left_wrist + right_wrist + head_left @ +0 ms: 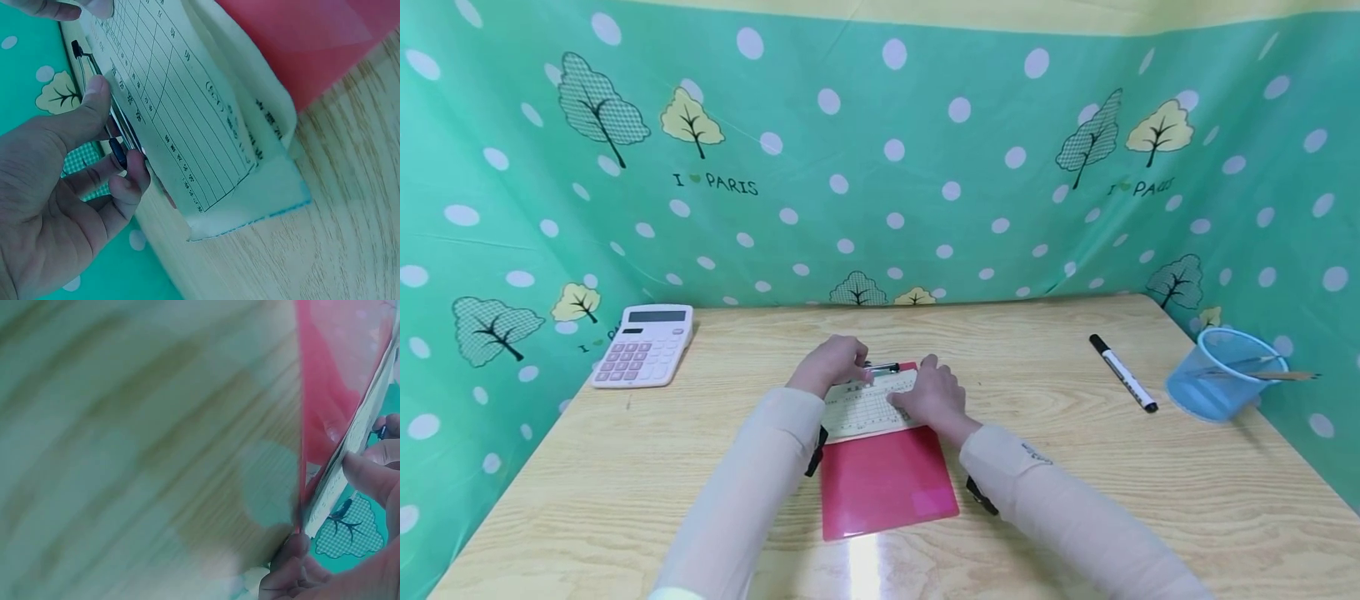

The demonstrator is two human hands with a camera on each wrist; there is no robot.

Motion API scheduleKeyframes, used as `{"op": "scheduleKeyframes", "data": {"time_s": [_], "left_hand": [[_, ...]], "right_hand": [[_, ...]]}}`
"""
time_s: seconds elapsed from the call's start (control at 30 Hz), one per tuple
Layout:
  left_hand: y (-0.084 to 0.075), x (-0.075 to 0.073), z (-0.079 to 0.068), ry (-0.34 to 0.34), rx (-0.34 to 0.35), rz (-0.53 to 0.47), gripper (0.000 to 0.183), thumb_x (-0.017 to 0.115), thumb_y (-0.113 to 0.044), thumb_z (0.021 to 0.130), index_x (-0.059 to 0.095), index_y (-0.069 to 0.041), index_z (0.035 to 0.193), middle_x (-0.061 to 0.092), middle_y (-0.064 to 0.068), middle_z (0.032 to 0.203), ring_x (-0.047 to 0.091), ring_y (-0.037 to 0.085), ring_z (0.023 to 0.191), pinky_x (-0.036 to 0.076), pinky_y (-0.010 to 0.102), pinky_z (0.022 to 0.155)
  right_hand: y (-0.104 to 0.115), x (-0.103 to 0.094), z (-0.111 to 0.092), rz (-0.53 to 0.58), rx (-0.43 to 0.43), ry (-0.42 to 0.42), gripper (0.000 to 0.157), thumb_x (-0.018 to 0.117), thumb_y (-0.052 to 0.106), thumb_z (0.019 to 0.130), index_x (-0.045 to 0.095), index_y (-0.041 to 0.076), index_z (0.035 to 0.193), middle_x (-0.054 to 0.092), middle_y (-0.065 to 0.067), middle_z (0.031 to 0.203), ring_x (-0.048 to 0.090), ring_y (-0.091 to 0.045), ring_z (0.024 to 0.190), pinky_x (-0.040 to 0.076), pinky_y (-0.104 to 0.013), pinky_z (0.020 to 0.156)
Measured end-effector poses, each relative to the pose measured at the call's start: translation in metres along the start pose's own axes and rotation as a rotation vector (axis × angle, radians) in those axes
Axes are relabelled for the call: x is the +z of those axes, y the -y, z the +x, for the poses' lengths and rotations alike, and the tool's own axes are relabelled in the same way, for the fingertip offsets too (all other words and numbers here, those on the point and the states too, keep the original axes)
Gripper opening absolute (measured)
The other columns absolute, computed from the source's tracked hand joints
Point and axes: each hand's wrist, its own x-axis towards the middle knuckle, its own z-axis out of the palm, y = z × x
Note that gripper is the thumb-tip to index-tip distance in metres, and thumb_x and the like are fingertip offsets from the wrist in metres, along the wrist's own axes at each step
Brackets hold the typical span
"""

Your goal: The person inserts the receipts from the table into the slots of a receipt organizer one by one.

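A red clipboard point(887, 483) lies on the table in front of me. Across its upper half is a thin pad of printed forms point(867, 414), its sheets slightly fanned at one edge in the left wrist view. My left hand point(837, 364) pinches the metal clip point(117, 125) at the board's top, thumb on one side and fingers on the other. On the right, my right hand point(934, 394) grips the pad and board edge together. Its thumb point(375, 478) presses on the paper, while its curled fingers point(290, 565) meet the board's edge.
A pink-and-white calculator point(643, 346) sits at the back left. Toward the right lies a black-and-white marker point(1123, 373). Beside it, a blue mesh pen cup point(1206, 387) leans over with pencils point(1281, 376) sticking out. A green patterned curtain point(895, 183) borders the wooden table point(1045, 517).
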Motion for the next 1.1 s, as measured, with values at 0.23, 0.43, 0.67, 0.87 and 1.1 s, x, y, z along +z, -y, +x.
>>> {"op": "scheduleKeyframes", "data": {"time_s": [0.23,0.43,0.67,0.87,1.1], "left_hand": [[0.0,0.0,0.0,0.005,0.003,0.011,0.033,0.077,-0.02,0.093,0.053,-0.01,0.073,0.044,0.0,0.069,0.041,0.015,0.066,0.036,0.027,0.064],[0.0,0.001,-0.001,-0.005,0.003,0.019,0.033,0.077,-0.02,0.093,0.052,-0.01,0.073,0.044,0.0,0.069,0.041,0.014,0.066,0.036,0.027,0.063],[0.0,0.001,0.0,-0.012,0.008,0.012,0.037,0.078,-0.019,0.091,0.048,-0.011,0.07,0.041,0.0,0.067,0.04,0.014,0.065,0.034,0.027,0.063],[0.0,-0.003,0.001,0.013,0.014,0.052,0.033,0.076,-0.022,0.093,0.054,-0.01,0.072,0.05,0.001,0.073,0.045,0.015,0.07,0.039,0.028,0.067],[0.003,-0.004,0.003,0.031,0.051,0.057,0.033,0.076,-0.019,0.094,0.054,-0.012,0.07,0.054,0.003,0.074,0.049,0.017,0.071,0.044,0.031,0.07]], "right_hand": [[0.002,-0.001,0.001,0.016,0.041,0.018,0.071,0.084,0.041,0.082,0.049,-0.005,0.123,0.056,-0.021,0.11,0.053,-0.034,0.102,0.048,-0.049,0.088],[0.0,-0.001,0.004,0.034,0.039,0.033,0.071,0.085,0.04,0.081,0.048,-0.006,0.121,0.057,-0.02,0.108,0.054,-0.034,0.1,0.048,-0.048,0.085],[-0.003,-0.005,0.006,0.021,0.024,0.065,0.08,0.085,0.043,0.081,0.045,-0.005,0.131,0.064,-0.011,0.091,0.058,-0.026,0.081,0.046,-0.044,0.081],[-0.001,-0.006,0.008,0.0,0.033,0.066,0.074,0.085,0.043,0.081,0.051,-0.004,0.127,0.063,-0.01,0.091,0.059,-0.026,0.085,0.043,-0.048,0.092],[0.001,-0.007,0.01,0.012,0.081,0.061,0.067,0.086,0.044,0.08,0.055,0.001,0.12,0.062,-0.008,0.088,0.057,-0.026,0.08,0.044,-0.043,0.082]]}}
